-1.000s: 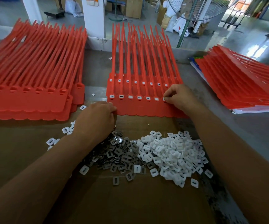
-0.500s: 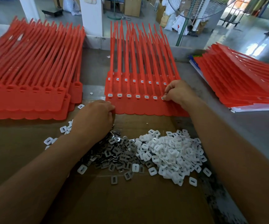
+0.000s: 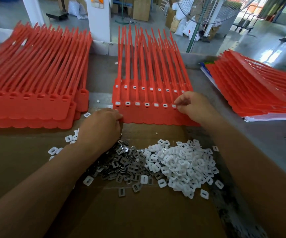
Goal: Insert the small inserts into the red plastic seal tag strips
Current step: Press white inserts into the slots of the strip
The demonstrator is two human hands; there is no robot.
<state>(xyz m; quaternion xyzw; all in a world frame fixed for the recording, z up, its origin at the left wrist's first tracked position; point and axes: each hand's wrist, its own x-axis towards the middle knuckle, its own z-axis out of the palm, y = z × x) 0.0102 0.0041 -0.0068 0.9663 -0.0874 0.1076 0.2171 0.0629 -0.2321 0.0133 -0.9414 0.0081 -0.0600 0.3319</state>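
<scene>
1. At the far left, a left stack point(image 3: 32, 93) of red seal tag strips lies on the grey table point(image 3: 267, 134). Its broad heads are toward the near side and its thin tails fan away to the far side.
2. Just right of that stack, on the near side, a few loose white inserts point(image 3: 53, 150) lie on the brown cardboard point(image 3: 138, 212) beside the left wrist.
3. The left hand point(image 3: 101, 127) is turned back up with its fingers curled under. Its knuckles touch the near left corner of the centre sheet point(image 3: 149, 115). The palm is hidden, so whether it holds anything cannot be told.
4. A heap of grey inserts point(image 3: 125, 164) sits on the cardboard on the near side of that hand, partly under the wrist. Touching its right side is the larger white insert heap point(image 3: 181, 165).
5. The centre sheet of joined red seal tag strips lies flat on the far side of the heaps, between the two hands, with its tails pointing away. A row of white inserts is seated across its heads. A second such row shows farther back.
6. The right hand point(image 3: 193, 105) rests on the right end of the centre sheet. Its thumb and forefinger are closed together on a white insert point(image 3: 174, 105) at the right end of the near row.
7. At the far right, a right stack point(image 3: 259, 90) of red strips lies tilted on some white paper, well apart from the centre sheet.
</scene>
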